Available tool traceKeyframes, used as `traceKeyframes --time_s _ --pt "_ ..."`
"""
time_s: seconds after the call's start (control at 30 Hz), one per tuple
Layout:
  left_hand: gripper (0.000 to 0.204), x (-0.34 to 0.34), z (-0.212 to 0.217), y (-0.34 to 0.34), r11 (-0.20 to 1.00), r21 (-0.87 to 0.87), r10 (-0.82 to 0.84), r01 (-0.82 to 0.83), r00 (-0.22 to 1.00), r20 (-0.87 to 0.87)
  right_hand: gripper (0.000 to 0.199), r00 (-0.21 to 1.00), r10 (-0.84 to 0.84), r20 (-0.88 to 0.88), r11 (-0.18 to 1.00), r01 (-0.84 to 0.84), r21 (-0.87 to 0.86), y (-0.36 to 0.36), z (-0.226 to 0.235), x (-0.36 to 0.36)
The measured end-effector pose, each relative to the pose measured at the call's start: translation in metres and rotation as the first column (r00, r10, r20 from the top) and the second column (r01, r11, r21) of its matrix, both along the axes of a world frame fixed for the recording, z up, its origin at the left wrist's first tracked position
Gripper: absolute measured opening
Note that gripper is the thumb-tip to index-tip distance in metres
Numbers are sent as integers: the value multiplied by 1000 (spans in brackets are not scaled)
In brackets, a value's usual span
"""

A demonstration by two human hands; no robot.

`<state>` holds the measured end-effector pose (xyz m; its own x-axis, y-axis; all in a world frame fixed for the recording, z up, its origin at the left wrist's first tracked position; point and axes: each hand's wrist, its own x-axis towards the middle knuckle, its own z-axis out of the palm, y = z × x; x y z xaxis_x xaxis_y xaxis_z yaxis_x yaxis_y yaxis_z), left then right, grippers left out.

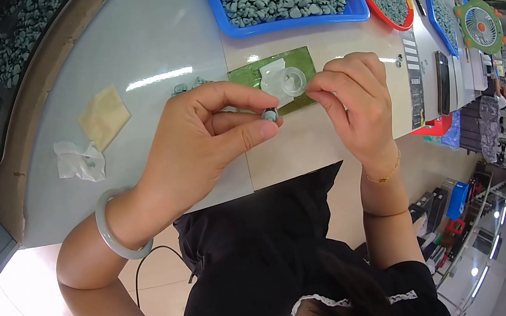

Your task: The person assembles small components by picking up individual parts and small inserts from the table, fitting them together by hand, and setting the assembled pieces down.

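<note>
While the left hand (191,132) pinches a small grey-green stone (269,116) between thumb and forefinger, the right hand (358,99) sits opposite, thumb and forefinger tips drawn together. Can't tell whether the right fingers have anything between them; if so, it's too small to see.

Key relation: stone is left of the right fingertips and slightly closer to the body, with a short open gap between. Left hand is the nearer one by definition, since the stone is at its fingertips. Stone faces right, dark spot on its upper part. Long axis unclear: too small, and the fingers cover part of it.

Clear dish (293,82) is beyond the stone and to its right, on a green board (244,78) on the counter (299,150). Right fingertips are just beside the dish, closer to it than the stone is.

Around that: blue tray (297,23) full of similar stones past the board, red tray (376,10) of stones to its right. Few loose stones (190,86) behind the left hand. Yellow cloth (104,118) and white tissue (79,163) off left, tissue nearer the body.
</note>
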<state>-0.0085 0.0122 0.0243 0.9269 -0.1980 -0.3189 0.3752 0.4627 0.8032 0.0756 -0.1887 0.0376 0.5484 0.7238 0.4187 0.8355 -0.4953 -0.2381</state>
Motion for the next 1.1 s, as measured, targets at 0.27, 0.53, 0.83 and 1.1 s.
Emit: traceKeyframes --time_s 0.27,0.53,0.83,1.1 --pt "22 1 0 -1 1000 9 -10 10 1000 8 17 999 8 -37 1000 -9 -17 2 3 2" --pt "23 2 -3 -3 999 -6 -42 42 999 15 17 929 85 -360 943 41 329 10 4 -24" --pt "24 2 -5 -4 998 -51 -25 24 1000 -11 20 990 92 -106 941 -51 336 21 -11 -30" --pt "23 0 -2 -1 998 33 -59 60 998 -34 28 978 178 113 937 -204 284 18 -17 -27"
